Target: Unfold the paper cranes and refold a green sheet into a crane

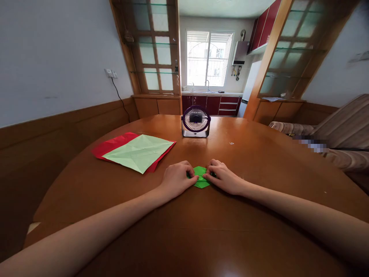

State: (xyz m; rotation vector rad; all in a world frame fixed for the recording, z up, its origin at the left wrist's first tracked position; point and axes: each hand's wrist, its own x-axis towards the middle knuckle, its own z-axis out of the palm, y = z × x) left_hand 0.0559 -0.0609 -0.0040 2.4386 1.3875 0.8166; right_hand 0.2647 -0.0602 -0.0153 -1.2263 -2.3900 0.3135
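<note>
A small piece of bright green folded paper [201, 184] lies on the brown wooden table, between my two hands. My left hand [179, 175] grips its left side, thumb and curled fingers closed on the edge. On the opposite side, my right hand [223, 176] pinches the paper in the same way. Both thumbs point toward each other near the paper's middle, where a crease or raised fold shows. Part of the paper's left and right edges is hidden under my fingers.
To the left, a pale green creased sheet [141, 152] lies over red paper [115, 144]. A small dark purple desk fan [196, 120] stands at the back of the round table [201, 238]. A striped sofa [346, 127] is at the right.
</note>
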